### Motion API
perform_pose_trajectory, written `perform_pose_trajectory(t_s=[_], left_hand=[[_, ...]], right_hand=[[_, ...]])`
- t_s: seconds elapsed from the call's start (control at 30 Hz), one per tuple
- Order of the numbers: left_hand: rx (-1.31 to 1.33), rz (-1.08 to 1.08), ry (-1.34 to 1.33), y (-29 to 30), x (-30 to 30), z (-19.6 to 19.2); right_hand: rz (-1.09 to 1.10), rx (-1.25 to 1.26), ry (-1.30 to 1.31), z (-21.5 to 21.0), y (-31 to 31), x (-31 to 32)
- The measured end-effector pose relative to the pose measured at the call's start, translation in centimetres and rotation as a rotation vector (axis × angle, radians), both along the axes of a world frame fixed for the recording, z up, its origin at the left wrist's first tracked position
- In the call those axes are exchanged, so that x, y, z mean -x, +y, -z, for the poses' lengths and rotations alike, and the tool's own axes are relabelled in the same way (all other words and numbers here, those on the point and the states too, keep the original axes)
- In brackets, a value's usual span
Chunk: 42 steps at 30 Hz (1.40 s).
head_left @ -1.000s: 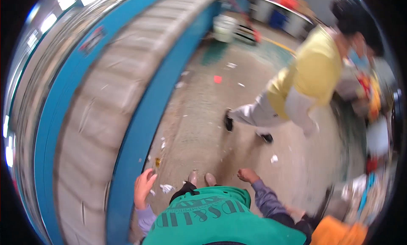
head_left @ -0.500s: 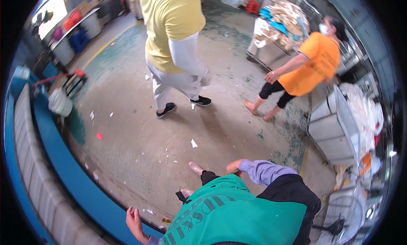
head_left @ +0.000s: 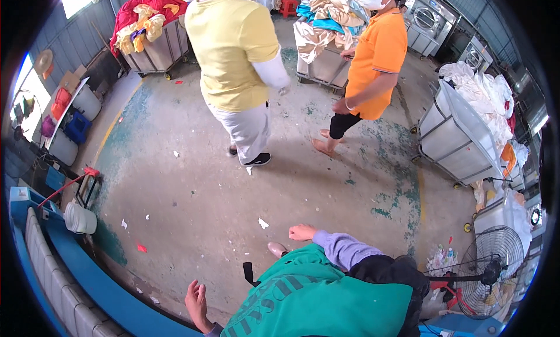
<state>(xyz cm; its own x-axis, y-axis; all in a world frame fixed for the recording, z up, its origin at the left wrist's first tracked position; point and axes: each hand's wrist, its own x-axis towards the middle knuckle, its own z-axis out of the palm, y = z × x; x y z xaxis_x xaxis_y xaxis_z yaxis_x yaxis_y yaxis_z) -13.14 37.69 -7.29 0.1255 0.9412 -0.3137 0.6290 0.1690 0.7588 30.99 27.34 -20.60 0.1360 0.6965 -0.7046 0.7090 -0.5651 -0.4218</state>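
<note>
My left hand hangs at my left side near the blue edge of a conveyor-like machine. Its fingers are spread a little and hold nothing. In front of my body, my right hand is held out over the floor, its fingers curled in a loose fist with nothing showing in it. I wear a green apron with a dark strap end beside it. Neither hand touches any object. A white paper scrap lies on the floor ahead of my right hand.
Ahead stand a person in a yellow shirt and a person in orange. Carts of cloth stand behind them, including one with red cloth. To my right are a white cart and a fan; to my left, a blue machine frame and bucket.
The view has tilted up and shifted, showing more carts and machines. My right hand has come forward from beside my body. The person in orange is now nearer the one in yellow.
</note>
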Motion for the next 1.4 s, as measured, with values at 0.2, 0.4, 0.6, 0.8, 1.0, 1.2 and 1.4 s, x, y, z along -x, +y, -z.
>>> perform_pose_trajectory(t_s=[0.2,0.4,0.6,0.8,1.0,1.2,1.4], left_hand=[[0.023,-0.046,0.032,-0.1,-0.5,1.8],[0.111,-0.114,0.121,-2.8,1.6,3.9],[0.068,-0.196,0.117,-5.3,2.9,4.5],[0.17,-0.303,0.11,-10.3,2.1,4.3],[0.33,-0.372,0.111,-16.0,3.1,4.3],[0.283,-0.399,0.069,-22.7,5.7,5.3],[0.306,-0.253,0.075,-28.4,9.0,7.9]], right_hand=[[-0.055,-0.066,-0.082,-0.7,5.0,-2.2],[-0.155,-0.102,-0.022,-0.2,8.5,-1.2],[-0.268,-0.082,0.061,2.2,10.1,0.7],[-0.31,-0.04,0.111,4.7,9.0,1.3],[-0.245,0.052,0.116,7.1,6.3,2.2],[-0.259,0.081,0.067,7.5,1.4,4.3],[-0.123,-0.048,0.139,6.9,-7.0,8.2]])
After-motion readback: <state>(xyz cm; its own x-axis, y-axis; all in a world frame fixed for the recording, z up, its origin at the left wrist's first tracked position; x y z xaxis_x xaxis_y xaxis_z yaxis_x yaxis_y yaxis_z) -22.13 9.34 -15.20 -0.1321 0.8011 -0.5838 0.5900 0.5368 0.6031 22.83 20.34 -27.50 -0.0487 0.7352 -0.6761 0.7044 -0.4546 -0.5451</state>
